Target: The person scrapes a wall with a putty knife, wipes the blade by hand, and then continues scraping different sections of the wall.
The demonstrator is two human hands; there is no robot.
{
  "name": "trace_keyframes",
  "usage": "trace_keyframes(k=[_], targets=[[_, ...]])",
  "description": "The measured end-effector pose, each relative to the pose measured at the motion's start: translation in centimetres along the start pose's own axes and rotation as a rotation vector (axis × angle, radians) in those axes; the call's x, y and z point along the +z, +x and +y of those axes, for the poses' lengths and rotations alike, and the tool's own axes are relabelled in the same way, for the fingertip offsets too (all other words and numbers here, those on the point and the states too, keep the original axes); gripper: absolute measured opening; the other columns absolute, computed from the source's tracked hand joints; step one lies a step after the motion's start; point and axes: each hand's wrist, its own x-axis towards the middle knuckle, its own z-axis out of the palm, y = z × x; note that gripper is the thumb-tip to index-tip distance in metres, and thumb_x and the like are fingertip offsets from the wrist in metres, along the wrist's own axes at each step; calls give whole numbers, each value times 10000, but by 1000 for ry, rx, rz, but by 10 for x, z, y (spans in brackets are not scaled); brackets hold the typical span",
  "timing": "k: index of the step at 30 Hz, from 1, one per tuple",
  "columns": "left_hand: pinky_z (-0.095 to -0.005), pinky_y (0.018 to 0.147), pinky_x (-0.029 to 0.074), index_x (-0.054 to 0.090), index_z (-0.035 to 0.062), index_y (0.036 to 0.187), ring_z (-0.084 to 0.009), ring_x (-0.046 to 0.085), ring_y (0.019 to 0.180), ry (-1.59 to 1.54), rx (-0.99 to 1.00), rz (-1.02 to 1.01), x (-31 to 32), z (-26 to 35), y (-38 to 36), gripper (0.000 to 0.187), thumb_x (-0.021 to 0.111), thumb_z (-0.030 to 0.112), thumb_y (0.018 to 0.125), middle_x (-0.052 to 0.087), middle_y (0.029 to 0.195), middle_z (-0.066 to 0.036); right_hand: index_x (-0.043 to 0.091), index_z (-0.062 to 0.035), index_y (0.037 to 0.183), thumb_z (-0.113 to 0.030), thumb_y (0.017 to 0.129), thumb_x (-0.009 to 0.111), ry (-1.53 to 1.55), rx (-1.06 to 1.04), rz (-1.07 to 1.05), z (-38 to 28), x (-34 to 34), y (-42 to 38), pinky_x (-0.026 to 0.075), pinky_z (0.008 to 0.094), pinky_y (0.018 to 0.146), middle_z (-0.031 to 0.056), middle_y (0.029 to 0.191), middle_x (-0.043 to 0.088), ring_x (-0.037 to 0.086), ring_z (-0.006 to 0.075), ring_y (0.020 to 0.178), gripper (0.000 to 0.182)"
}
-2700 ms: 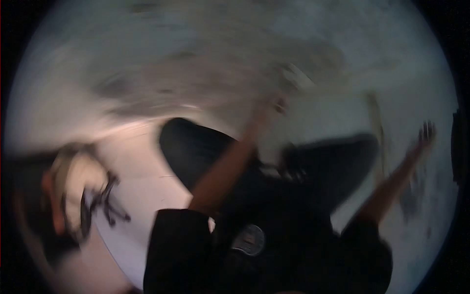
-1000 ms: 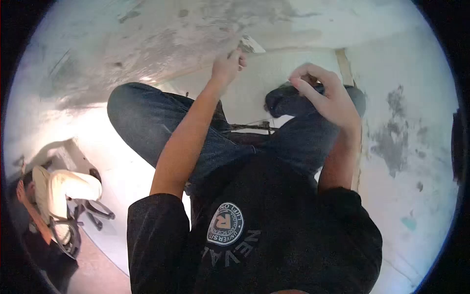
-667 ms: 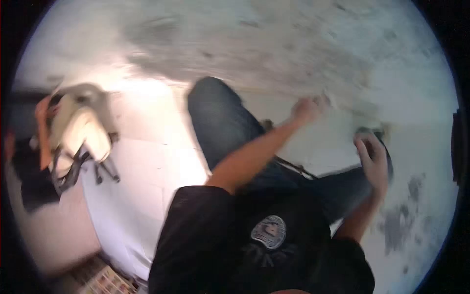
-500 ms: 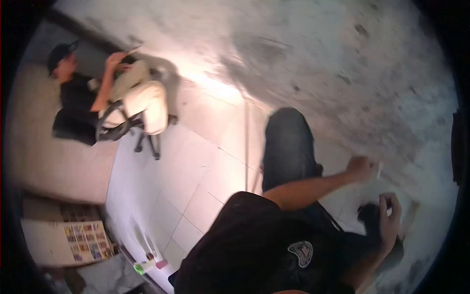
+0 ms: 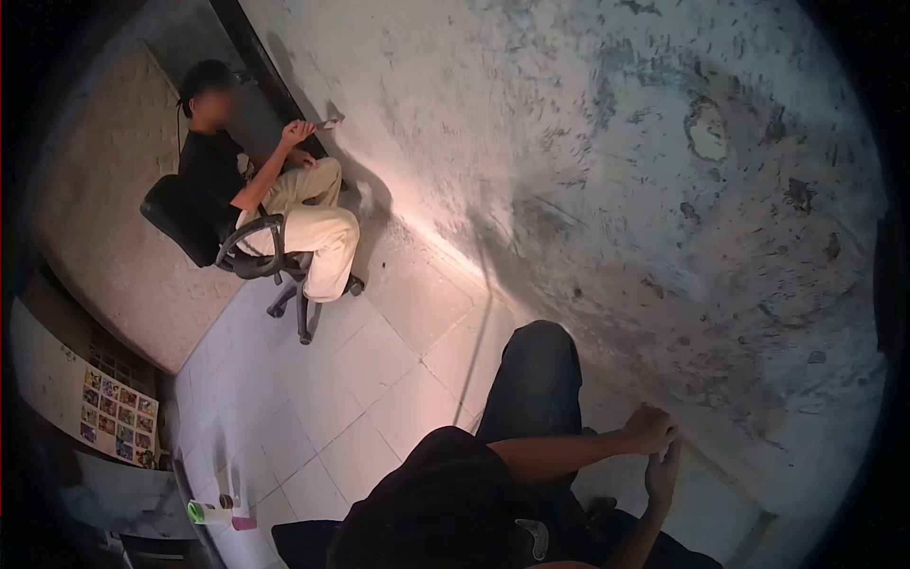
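Note:
My left hand is closed, its fingers pressed together in front of the wall. Just below it, my right hand reaches up, and its fingertips meet the left hand's fingers in a pinch. Whatever lies between the fingertips is too small to make out. Both hands are nearest to the lower part of a worn, stained wall, apart from its surface. My bent knee in dark trousers is left of the hands.
A co-worker sits on a black wheeled office chair, holding a small flat-ended tool at the wall. White floor tiles stretch between us. A green-and-white container and a picture sheet are at lower left.
My hands, apart before with a small white thing at the left fingers, have come together and lower in view. My view has turned, and the co-worker appears further right.

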Motion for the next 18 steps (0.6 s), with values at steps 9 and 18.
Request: trace_keyframes(k=[9,18], targets=[[-497,830,443,657,20,776,-368,613,725,-39,174,52,14,7,-10,322,576,300,912,606,686,-197,568,50,1100,-95,986,482,108,112,122,14,2,-2,462,350,855,167,1008,629,595,248,930,203],[-452,857,453,563,141,1263,-243,560,1053,-967,-115,9,61,-3,16,520,516,566,968,587,1082,-100,511,37,1399,-239,1083,411,492,9,420,-14,-12,5,459,341,984,151,1249,634,604,219,1126,431]])
